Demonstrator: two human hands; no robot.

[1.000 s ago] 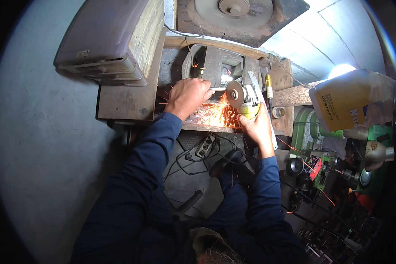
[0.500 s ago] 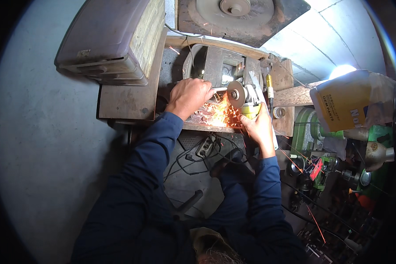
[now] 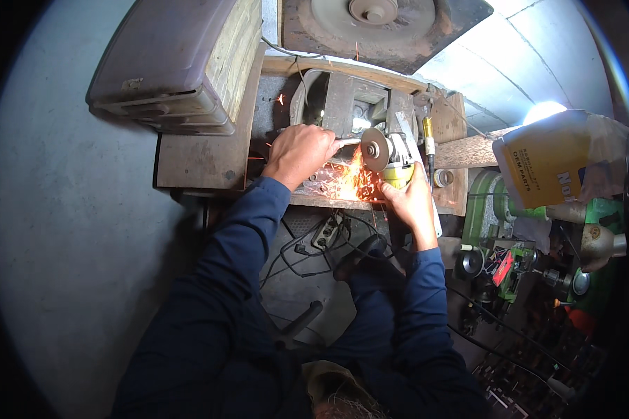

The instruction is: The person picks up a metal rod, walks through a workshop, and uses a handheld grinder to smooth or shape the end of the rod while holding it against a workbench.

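Note:
My left hand [image 3: 300,153] is closed round a thin pale metal rod [image 3: 347,142], whose end sticks out past my fingers toward the right. That end meets the edge of a disc [image 3: 375,149] on a yellow and silver angle grinder [image 3: 397,174]. My right hand [image 3: 411,207] is wrapped round the grinder's body from the right. Orange sparks [image 3: 355,180] spray down from the contact onto the front of the workbench [image 3: 210,161]. Which shape the rod has inside my left fist is hidden.
A plastic drawer cabinet [image 3: 164,63] stands at the left of the bench. Behind is a large round machine wheel [image 3: 374,17]. A power strip [image 3: 326,234] with tangled cables lies below the bench edge. At right are a green machine [image 3: 483,209] and a yellow package [image 3: 538,164].
Both hands, the rod and the grinder keep nearly the same places. The spark spray has changed shape and looks narrower, and the long streaks at the lower right are gone.

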